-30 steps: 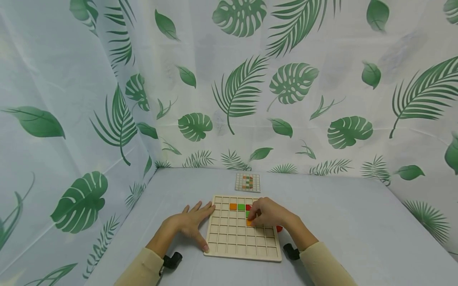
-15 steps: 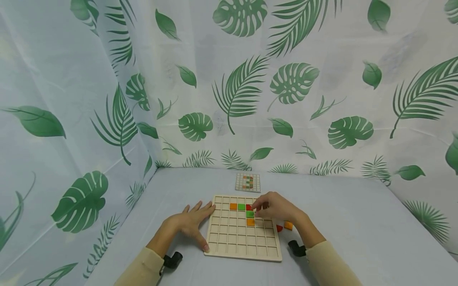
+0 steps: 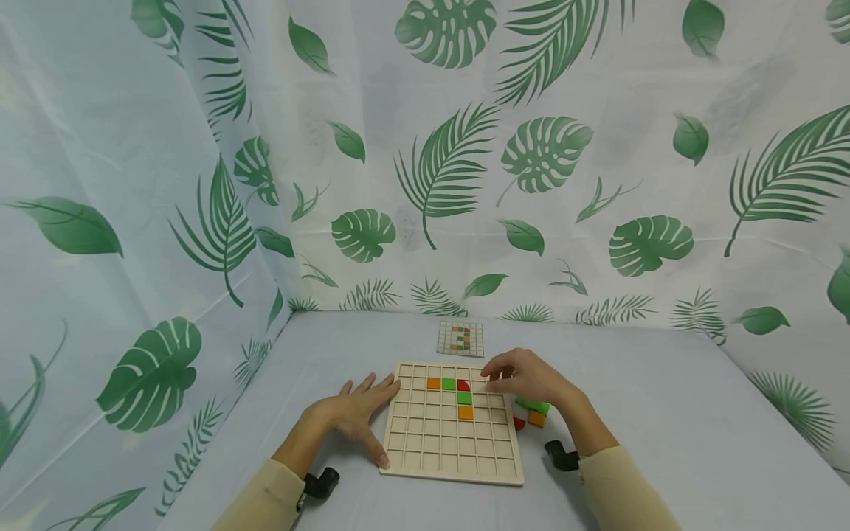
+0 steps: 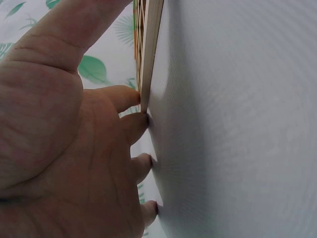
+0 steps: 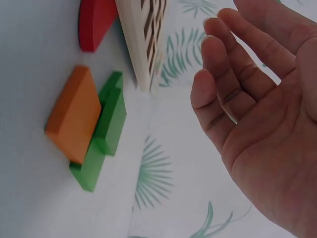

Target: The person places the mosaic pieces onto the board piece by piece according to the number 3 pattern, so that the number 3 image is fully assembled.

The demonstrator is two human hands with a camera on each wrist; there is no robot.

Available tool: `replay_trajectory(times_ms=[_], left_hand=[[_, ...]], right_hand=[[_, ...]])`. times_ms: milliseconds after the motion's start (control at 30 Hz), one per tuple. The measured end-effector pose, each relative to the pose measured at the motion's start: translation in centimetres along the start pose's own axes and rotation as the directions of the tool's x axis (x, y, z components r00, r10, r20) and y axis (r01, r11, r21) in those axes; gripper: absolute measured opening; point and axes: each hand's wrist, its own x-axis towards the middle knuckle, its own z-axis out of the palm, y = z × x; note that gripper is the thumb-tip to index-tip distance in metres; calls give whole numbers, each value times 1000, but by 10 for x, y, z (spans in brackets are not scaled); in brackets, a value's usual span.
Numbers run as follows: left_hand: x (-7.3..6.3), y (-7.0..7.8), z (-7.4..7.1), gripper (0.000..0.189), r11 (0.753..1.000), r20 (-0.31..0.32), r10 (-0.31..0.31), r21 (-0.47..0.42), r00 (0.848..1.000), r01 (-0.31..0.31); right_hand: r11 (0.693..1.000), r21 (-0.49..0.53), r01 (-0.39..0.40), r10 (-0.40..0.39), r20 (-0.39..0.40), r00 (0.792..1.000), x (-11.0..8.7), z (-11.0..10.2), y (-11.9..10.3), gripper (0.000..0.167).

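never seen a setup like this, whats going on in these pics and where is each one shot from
There is no machine here, just a person's two bare hands. The wide picture comes from a camera on the person's head; the two close ones come from cameras on each wrist.

On the pale surface lies a wooden grid board. It holds an orange tile, a green tile and a red tile in a row, with one more green and one more orange below the red. Beyond it lies a small patterned card. To its right are loose green pieces, an orange piece and a red piece.

The left hand touches the board's left edge. The right hand is by the right side, with nothing visible in its grasp.
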Motion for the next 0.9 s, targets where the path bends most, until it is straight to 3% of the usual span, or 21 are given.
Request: replay_trajectory(times_ms=[233, 567, 900], left_hand=[[0, 1, -1, 136, 1000, 5, 0, -12, 1000, 1], [0, 0, 0, 136, 1000, 4, -2, -6, 1000, 2], [0, 1, -1, 136, 1000, 5, -6, -14, 1000, 6]], right_hand=[[999, 0, -36, 36, -9, 999, -5, -8, 5, 24], [988, -23, -153, 153, -4, 988, -11, -13, 13, 23], [982, -10, -191, 191, 20, 981, -13, -17, 20, 22]])
